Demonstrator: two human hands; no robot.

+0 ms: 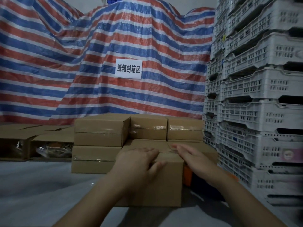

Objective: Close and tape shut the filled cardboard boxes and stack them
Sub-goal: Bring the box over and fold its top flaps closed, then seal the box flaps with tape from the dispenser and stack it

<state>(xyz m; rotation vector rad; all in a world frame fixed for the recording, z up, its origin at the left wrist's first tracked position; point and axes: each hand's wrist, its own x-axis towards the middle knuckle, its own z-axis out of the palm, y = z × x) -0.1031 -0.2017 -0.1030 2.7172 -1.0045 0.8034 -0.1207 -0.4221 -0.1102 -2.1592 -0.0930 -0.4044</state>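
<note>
Closed cardboard boxes: 1 near box under the hands, plus a stack behind it, about 5 taped ones visible in two layers (2 at left one on the other, 2 on top further right, at least 1 lower one just behind the near box). Open boxes at far left: 2 on their sides, plastic-wrapped contents showing inside, more flaps behind, count unclear. White plastic crates: tall stacks at right, contents can't tell. Left hand flat on the near box top, fingers straight, thumb over the front edge, holds nothing. Right hand flat, fingers straight and together, pressing a clear tape strip on the top's far right. Orange object just right of the near box, partly hidden. Striped tarp behind with 1 white sign. Boxes sit on grey floor
</note>
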